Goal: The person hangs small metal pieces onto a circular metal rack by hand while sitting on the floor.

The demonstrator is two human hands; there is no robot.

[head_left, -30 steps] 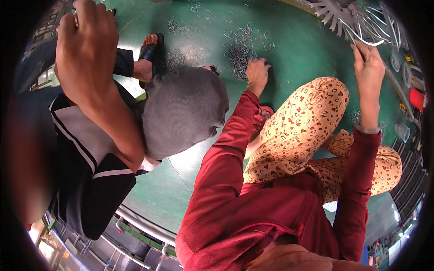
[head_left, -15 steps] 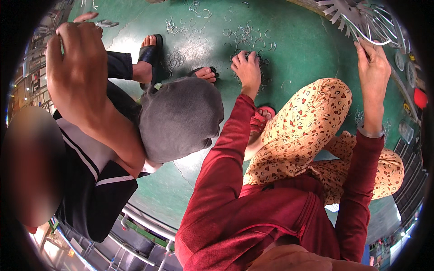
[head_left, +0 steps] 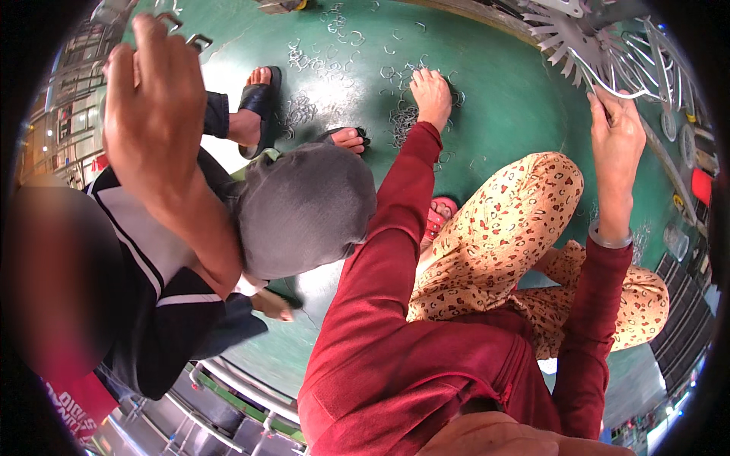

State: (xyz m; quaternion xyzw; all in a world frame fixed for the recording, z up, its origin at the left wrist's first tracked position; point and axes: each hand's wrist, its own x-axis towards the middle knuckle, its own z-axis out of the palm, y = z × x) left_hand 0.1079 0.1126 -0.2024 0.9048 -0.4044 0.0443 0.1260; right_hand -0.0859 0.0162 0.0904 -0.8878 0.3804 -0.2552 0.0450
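Over metal pieces [head_left: 402, 125] left of the toothed wheel [head_left: 569, 34], the left hand [head_left: 432, 97] hid its grip; below, the right hand [head_left: 617, 128] pinched wire [head_left: 630, 96] that could slip if loosened.

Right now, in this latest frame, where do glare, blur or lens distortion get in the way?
Head view: glare whitens the green floor around the bent metal pieces; head view, far left: a smooth blur masks one patch; head view, bottom: the pale railing bows with the fisheye; head view, corners: black; left hand and right hand: readable.
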